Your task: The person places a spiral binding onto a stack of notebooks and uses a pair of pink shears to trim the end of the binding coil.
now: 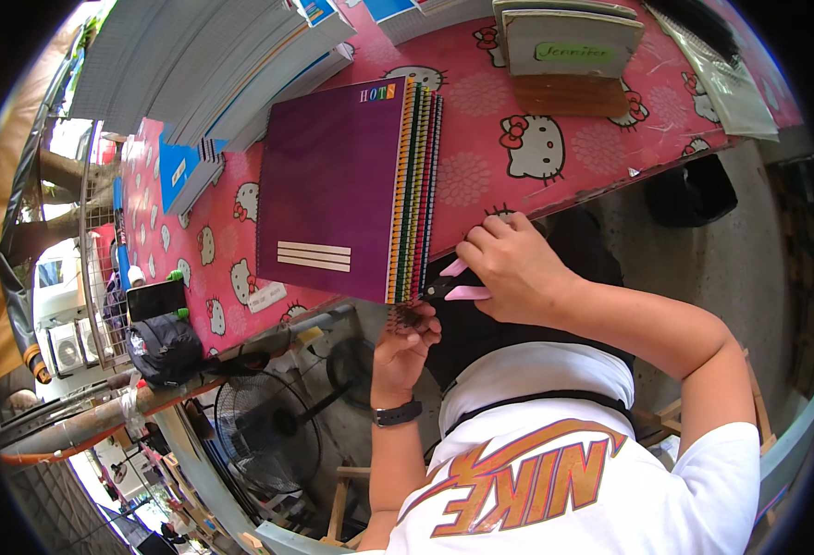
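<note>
A stack of spiral-bound notebooks with a purple cover lies at the near edge of the pink table. Its coils, yellow, green, pink and other colours, run down the right side. My right hand is closed around a pair of pliers with pink handles and dark jaws. Those jaws point left, against or very close to the lower end of the coils. Below that same corner, my left hand is turned up with its fingers curled. Dark stripes cross its palm; whether they are coil ends or shadow I cannot tell.
Tall stacks of bound paper stand at the far left, by a blue-covered book stack. A phone and a black pouch lie at the left edge. A wooden-based holder stands far right. Below is a fan.
</note>
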Demonstrator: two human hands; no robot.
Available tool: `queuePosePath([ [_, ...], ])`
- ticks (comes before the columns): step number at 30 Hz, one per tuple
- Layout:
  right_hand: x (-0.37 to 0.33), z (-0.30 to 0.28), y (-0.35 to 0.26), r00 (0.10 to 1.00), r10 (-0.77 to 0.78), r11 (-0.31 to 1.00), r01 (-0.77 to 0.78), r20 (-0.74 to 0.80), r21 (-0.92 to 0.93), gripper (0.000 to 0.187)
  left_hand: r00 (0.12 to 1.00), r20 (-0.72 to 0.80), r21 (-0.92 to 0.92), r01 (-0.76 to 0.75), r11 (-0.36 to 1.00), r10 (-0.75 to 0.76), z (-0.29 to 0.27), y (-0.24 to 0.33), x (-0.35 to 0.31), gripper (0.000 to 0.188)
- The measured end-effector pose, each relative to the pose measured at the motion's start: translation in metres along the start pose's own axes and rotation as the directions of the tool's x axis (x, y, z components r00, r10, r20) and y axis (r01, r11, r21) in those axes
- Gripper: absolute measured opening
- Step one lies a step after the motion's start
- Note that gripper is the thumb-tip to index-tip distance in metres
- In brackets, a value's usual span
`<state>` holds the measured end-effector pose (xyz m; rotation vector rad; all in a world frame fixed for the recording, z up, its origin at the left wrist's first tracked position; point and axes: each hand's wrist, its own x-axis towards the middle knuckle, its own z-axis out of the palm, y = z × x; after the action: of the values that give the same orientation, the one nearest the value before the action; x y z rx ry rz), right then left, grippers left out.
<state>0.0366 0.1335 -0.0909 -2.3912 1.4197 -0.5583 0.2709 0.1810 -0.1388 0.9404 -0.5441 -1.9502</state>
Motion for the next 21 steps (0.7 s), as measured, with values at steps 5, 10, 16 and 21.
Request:
queuePosePath([
  [5,0.004,0.001,-0.005,0.999,-0.034,0.999,0.034,0.000,-0.009,0.032,0.998,0.033,0.162,0.054,0.985,-0.060,0.010,0.023,-0.004,0.050],
  [10,0.007,0.005,-0.004,0.998,-0.051,0.998,0.052,0.043,-0.023,0.030,0.999,0.042,0.061,0.027,0.998,-0.029,0.023,0.026,-0.007,0.049],
  [16,0.010,0.013,0.003,0.996,-0.082,0.997,0.081,0.045,0.017,0.028,0.988,-0.157,0.419,0.054,0.906,0.014,0.031,0.029,-0.003,0.035],
  [21,0.004,0.019,0.007,0.996,-0.075,0.996,0.073,0.037,0.046,0.029,0.971,-0.170,0.790,0.031,0.612,0.170,0.035,0.026,-0.003,0.032],
])
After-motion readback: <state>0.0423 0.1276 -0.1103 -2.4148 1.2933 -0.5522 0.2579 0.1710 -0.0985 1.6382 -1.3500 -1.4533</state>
